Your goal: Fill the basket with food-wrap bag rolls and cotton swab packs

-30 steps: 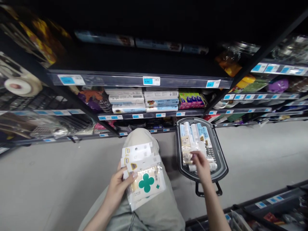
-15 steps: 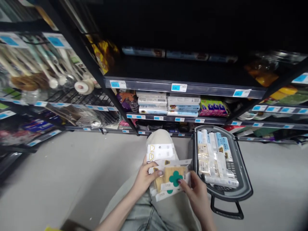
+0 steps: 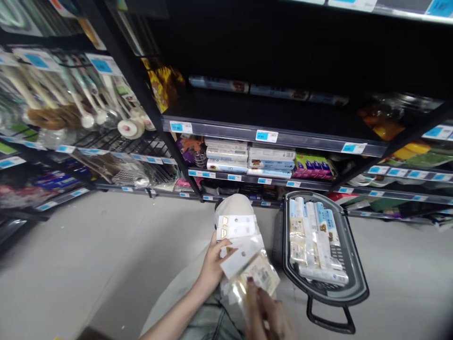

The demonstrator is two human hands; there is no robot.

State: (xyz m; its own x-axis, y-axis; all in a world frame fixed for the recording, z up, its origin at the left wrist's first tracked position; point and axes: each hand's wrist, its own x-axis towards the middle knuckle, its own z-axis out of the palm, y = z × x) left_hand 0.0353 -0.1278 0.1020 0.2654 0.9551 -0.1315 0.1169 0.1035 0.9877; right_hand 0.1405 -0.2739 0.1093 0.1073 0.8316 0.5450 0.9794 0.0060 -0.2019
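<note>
My left hand (image 3: 212, 267) grips a stack of flat clear packets with white header cards (image 3: 236, 227), resting over my knee. My right hand (image 3: 266, 310), blurred at the bottom edge, pinches one clear packet (image 3: 260, 277) with a white label, turned back side up in front of the stack. To the right on the floor stands a grey shopping basket (image 3: 356, 285) that holds several long white and blue packs (image 3: 313, 238).
Black store shelves (image 3: 276, 139) with blue price tags run ahead, carrying boxed rolls (image 3: 249, 159) and a colourful box (image 3: 314, 165). Brushes and kitchen tools (image 3: 67, 111) hang at the left. Grey floor (image 3: 88, 264) spreads to the left and right.
My right hand left the basket, came to the stack and took hold of the front packet, flipping it so its green clover face no longer shows. The view swung left and up.
</note>
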